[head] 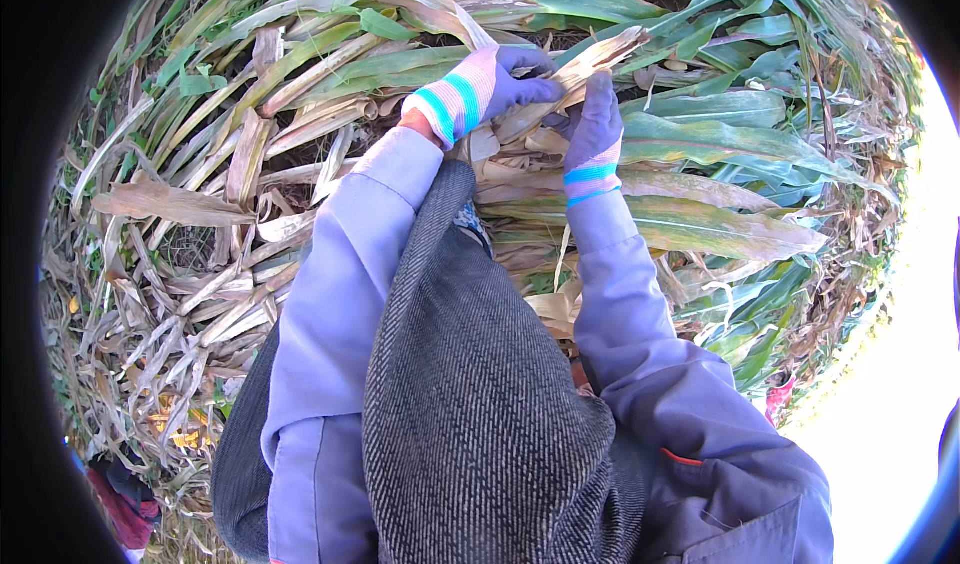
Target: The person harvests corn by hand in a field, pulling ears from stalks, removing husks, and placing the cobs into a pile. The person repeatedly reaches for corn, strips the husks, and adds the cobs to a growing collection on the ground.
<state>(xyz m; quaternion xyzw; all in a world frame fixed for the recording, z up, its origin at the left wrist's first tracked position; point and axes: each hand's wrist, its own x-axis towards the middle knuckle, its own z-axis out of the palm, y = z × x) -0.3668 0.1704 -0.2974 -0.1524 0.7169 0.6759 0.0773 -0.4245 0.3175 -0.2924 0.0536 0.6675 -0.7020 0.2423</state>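
My left hand (pixel 517 83), in a grey work glove with a pink and turquoise cuff, grips a dry, husk-covered ear of corn (pixel 600 53) from its left side. On the right side of the same ear is my right hand (pixel 592 117), in a matching glove, with its fingers against the husk. The ear points up and to the right, and whether any kernels are bare cannot be told. Loose pale husks (pixel 517 147) lie just below my hands, partly hidden by them.
Cut corn stalks (pixel 322 76) with dry leaves spread over the ground at left. Green corn leaves (pixel 705 140) fan out at right. Yellow corn ears (pixel 184 433) lie at lower left, near a person in dark red clothing (pixel 127 508) at the rim.
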